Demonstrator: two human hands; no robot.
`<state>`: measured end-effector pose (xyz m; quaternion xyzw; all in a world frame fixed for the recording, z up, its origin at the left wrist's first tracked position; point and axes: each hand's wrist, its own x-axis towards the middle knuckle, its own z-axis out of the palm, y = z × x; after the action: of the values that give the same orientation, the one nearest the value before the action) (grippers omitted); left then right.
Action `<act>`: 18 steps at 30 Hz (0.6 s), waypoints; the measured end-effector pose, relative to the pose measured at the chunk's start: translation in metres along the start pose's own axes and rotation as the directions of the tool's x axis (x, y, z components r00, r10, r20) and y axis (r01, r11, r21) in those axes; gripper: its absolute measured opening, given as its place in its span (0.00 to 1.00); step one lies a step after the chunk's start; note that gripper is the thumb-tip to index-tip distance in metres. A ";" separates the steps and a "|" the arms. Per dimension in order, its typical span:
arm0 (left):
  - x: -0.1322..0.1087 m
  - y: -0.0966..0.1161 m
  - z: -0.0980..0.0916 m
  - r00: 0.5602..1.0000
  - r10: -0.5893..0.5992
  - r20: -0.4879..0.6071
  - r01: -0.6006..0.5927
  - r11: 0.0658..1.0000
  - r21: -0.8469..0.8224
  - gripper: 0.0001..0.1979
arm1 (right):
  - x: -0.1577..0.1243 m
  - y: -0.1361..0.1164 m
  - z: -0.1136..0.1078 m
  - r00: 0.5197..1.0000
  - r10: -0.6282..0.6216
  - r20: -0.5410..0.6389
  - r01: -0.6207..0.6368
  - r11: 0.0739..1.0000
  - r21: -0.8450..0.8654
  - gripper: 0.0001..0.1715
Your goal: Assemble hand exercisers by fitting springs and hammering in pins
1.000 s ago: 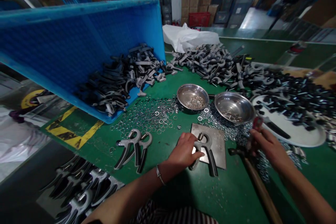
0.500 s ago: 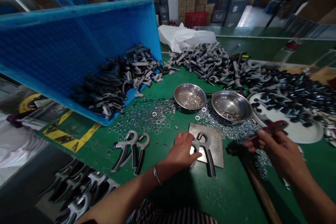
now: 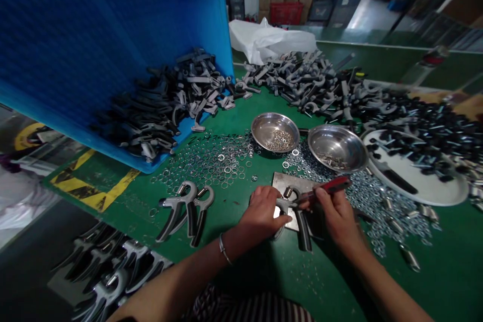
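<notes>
My left hand (image 3: 262, 214) is closed on a grey and black hand grip exerciser (image 3: 303, 229), its spring at the top, lying over a square metal plate (image 3: 281, 180). In my right hand (image 3: 341, 224) is a red-handled tool (image 3: 334, 186); its tip meets the exerciser's upper right side, and its exact kind is unclear. Two more hand grip exercisers (image 3: 183, 211) lie together left of my left hand. Beyond the plate stand a steel bowl of small rings (image 3: 258, 131) and a steel bowl of small pins (image 3: 317, 136).
A tipped blue crate (image 3: 226, 25) spills grey and black handles at left. More handles (image 3: 313, 78) are heaped at the back. A white plate (image 3: 449, 193) bears black knobbed bolts. Loose rings (image 3: 215, 161), nuts and springs (image 3: 409, 259) cover the green table. Finished-looking exercisers (image 3: 105, 292) sit lower left.
My right hand has moved left with the red-handled tool, bringing it to the exerciser. The wooden-handled hammer is now mostly hidden behind my right arm. My left hand keeps its hold.
</notes>
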<state>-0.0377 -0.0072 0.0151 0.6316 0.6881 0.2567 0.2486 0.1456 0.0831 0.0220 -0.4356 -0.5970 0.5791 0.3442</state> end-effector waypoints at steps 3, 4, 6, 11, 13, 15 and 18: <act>-0.001 -0.001 0.002 1.000 0.010 -0.019 -0.009 1.000 0.002 0.20 | 0.000 0.005 0.003 0.999 -0.006 0.031 0.008 0.997 -0.077 0.13; -0.001 -0.002 0.003 1.000 0.015 -0.021 -0.015 1.000 0.005 0.20 | 0.000 0.006 0.005 0.999 -0.010 0.036 0.013 0.995 -0.101 0.13; 0.000 -0.002 0.003 1.000 0.022 -0.019 -0.021 1.000 0.012 0.21 | 0.000 0.009 0.007 0.999 -0.022 0.043 0.029 0.988 -0.154 0.13; 0.000 0.000 0.001 1.000 0.004 0.012 -0.004 1.000 0.024 0.19 | -0.006 0.005 0.015 0.983 -0.164 0.081 0.182 0.850 -0.494 0.14; -0.001 0.001 0.000 1.000 -0.008 0.014 0.008 1.000 0.024 0.17 | -0.005 0.002 0.019 0.951 -0.221 0.219 0.310 0.718 -0.623 0.14; -0.001 0.002 0.000 1.000 -0.020 0.010 0.019 0.999 0.033 0.17 | 0.000 -0.001 0.022 0.923 -0.210 0.322 0.377 0.663 -0.647 0.14; 0.001 0.006 -0.001 0.999 -0.039 0.027 0.037 0.996 0.082 0.19 | 0.008 -0.007 0.026 0.927 -0.179 0.331 0.358 0.689 -0.630 0.12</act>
<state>-0.0346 -0.0061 0.0198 0.6315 0.7063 0.2148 0.2371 0.1181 0.0804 0.0258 -0.3638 -0.8618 0.3120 0.1664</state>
